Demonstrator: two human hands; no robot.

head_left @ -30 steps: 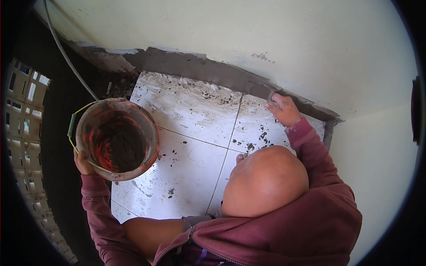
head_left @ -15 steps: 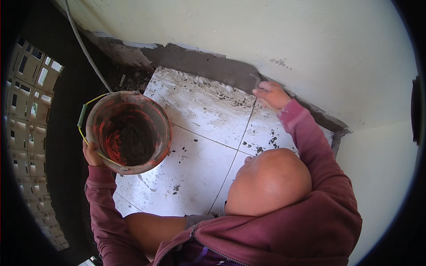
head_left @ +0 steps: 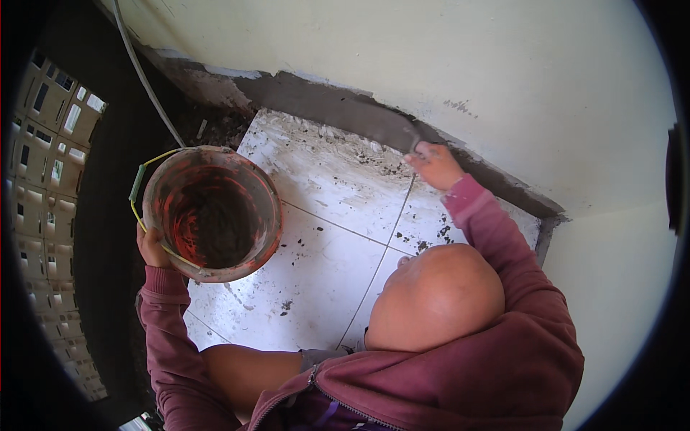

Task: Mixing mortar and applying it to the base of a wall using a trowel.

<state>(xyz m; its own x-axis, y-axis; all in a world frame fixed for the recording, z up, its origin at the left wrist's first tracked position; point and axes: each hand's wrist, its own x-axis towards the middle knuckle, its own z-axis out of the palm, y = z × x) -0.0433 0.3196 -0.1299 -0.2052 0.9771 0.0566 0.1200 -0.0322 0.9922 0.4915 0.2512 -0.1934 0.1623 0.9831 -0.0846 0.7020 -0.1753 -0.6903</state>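
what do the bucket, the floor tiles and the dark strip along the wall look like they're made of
Bucket: probably plastic, matt and dirty; orange-red shows through where its grey-smeared inside is scraped.
Floor tiles: likely glazed ceramic, smooth, judging by the bright sheen on the white surface.
Dark strip: seemingly damp cement mortar, dull grey-brown, smoothed; exact mix unclear.

Pale hose or cable (head_left: 146, 82) is run down at upper left. Perforated block wall (head_left: 56, 129) is seen far left. White tiled floor (head_left: 316, 280) is strewn with dark crumbs (head_left: 287, 305).
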